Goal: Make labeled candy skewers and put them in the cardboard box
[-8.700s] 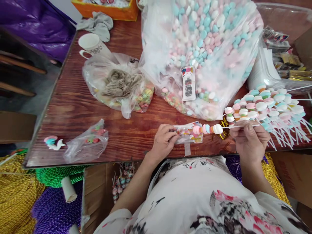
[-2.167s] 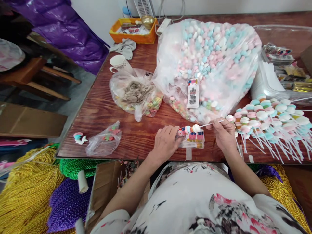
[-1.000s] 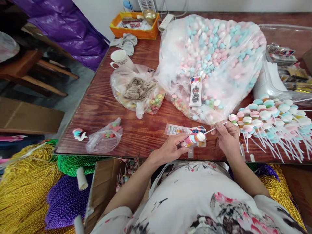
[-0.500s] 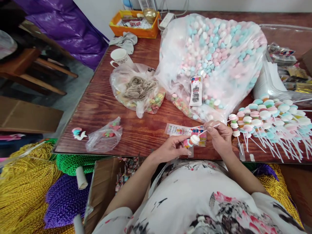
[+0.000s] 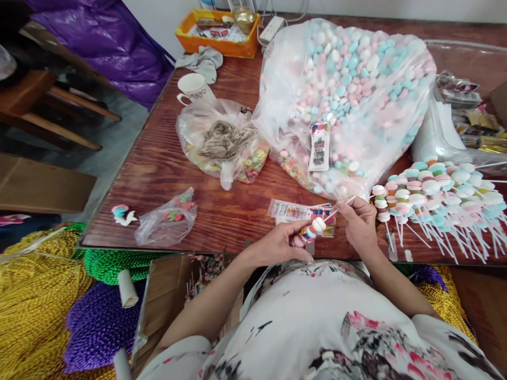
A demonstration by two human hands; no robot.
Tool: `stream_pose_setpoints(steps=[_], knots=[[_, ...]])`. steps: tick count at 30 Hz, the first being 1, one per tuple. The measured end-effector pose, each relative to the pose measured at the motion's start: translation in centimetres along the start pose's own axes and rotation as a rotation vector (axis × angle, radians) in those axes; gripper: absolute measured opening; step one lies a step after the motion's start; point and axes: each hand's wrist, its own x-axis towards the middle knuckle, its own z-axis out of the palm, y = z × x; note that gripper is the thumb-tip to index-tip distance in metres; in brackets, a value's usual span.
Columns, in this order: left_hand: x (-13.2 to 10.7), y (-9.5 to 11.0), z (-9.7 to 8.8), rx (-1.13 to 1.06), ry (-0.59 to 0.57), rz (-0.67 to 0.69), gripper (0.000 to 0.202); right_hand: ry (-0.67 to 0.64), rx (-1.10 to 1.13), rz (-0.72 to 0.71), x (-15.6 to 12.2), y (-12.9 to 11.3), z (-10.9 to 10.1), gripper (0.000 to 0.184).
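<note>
My right hand (image 5: 358, 219) pinches the white stick (image 5: 336, 210) of a macaron pick, near its upper end. The pick's stacked macaron pieces (image 5: 318, 226), white, blue, orange and pink, lie against the curled fingers of my left hand (image 5: 283, 244). My left thumb is lowered away from the stack, and part of the stack is hidden in that hand. Beneath the pick, printed clear packets (image 5: 291, 210) lie on the wooden table (image 5: 222, 221). To the right, a heap of finished-looking macaron picks (image 5: 439, 192) lies with white sticks toward me.
A big clear bag of pastel pieces (image 5: 344, 79) fills the back, with a label packet (image 5: 319, 146) on it. Left are a smaller bag (image 5: 224, 145), a mug (image 5: 194, 88), an orange tray (image 5: 222, 46) and a small bag (image 5: 168, 219). Bead strands (image 5: 39, 295) hang below the left edge.
My left thumb has moved down off the macaron stack, showing more of it. The stack has tilted and shifted slightly right; my right hand still pinches the stick.
</note>
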Motion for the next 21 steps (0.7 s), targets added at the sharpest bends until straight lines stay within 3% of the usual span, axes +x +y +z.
stream_pose_setpoints(steps=[3, 5, 12, 18, 21], knots=[[0.2, 0.0, 0.6, 0.247, 0.079, 0.024, 0.044, 0.034, -0.061, -0.048, -0.1, -0.8, 0.7, 0.022], [0.4, 0.0, 0.9, 0.268, 0.104, 0.053, 0.033, 0.019, -0.094, -0.085, -0.3, -1.4, 1.1, 0.021], [0.5, -0.5, 1.3, -0.030, 0.065, 0.080, 0.034, -0.206, -0.184, -0.123, -0.8, -1.1, 0.8, 0.018], [0.6, -1.0, 1.7, 0.066, 0.123, 0.133, 0.028, -0.303, -0.254, -0.138, -1.2, -0.8, 1.1, 0.018], [0.2, -0.8, 1.7, 0.152, 0.221, 0.200, 0.043, -0.368, -0.294, -0.163, -1.3, -0.9, 1.4, 0.021]])
